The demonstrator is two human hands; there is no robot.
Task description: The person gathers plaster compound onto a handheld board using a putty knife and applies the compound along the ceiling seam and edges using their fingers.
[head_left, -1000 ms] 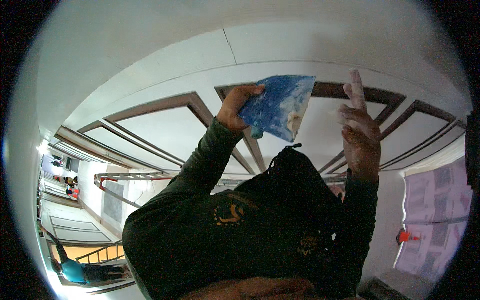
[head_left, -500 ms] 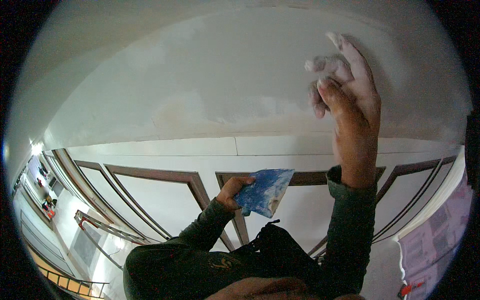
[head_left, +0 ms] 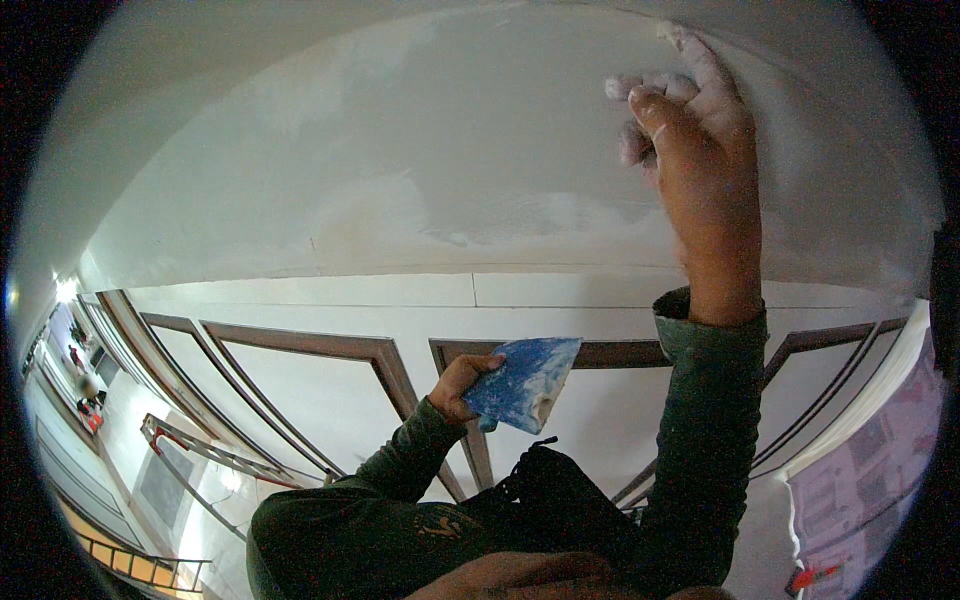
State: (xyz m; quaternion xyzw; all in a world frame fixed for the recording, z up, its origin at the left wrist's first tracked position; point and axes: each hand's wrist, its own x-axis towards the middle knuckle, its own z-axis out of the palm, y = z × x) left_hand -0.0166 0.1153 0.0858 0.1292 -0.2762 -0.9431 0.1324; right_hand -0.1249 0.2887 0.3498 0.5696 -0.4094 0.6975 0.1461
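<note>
Right hand (head_left: pixel 700 135) has moved higher over the past half second; left hand (head_left: pixel 460 388) barely shifts. From my remote feed: right index finger, whitened, extends to the upper edge of the plastered surface (head_left: pixel 480 120), other fingers loosely curled, nothing visible held; fingertip contact I can't confirm. Left fingers clamp the blue putty board (head_left: pixel 510 375) by its edge, low in front of the brown-framed panels (head_left: pixel 310 385). Progress, my reading: pale patches (head_left: pixel 370 205) look already spread, finish uneven; paste lump (head_left: pixel 541 408) remains on the board, so some seems left to apply
</note>
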